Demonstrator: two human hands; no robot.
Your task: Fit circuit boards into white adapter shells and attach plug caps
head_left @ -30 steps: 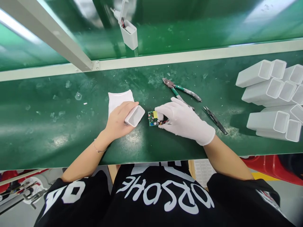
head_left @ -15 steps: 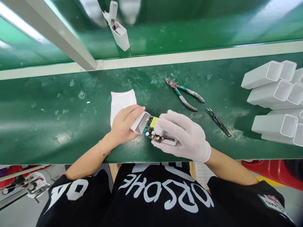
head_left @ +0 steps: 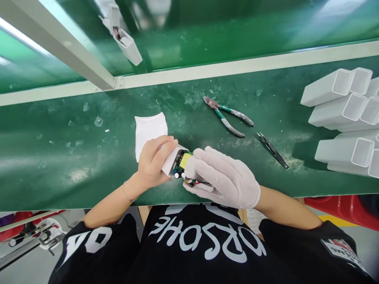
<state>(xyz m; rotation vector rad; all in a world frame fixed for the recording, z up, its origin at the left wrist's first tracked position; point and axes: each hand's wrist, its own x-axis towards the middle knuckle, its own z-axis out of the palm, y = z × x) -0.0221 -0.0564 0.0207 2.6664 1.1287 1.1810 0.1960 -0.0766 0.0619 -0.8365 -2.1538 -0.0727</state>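
Observation:
My bare left hand (head_left: 154, 161) is wrapped around a white rectangular plastic case (head_left: 171, 161), its open end facing right. In my gloved right hand (head_left: 226, 175) is a green circuit board (head_left: 181, 161) with a yellow transformer, capacitors and red and black wires. The board's left end is at the case's mouth, partly inside it. A white end cap (head_left: 205, 186) shows under the gloved fingers, by the wires. Behind my left hand a white cloth piece (head_left: 150, 128), perhaps a glove, lies flat on the green bench.
Green-handled cutting pliers (head_left: 226, 114) and black tweezers (head_left: 272, 150) lie right of my hands. Several empty white cases (head_left: 343, 110) are stacked at the far right. A white case with its cap open (head_left: 127, 45) rests beyond the pale rail (head_left: 189, 71).
The board has moved left and goes further into the case's open end, pushed by my right hand. My left hand keeps its hold. The view has shifted slightly.

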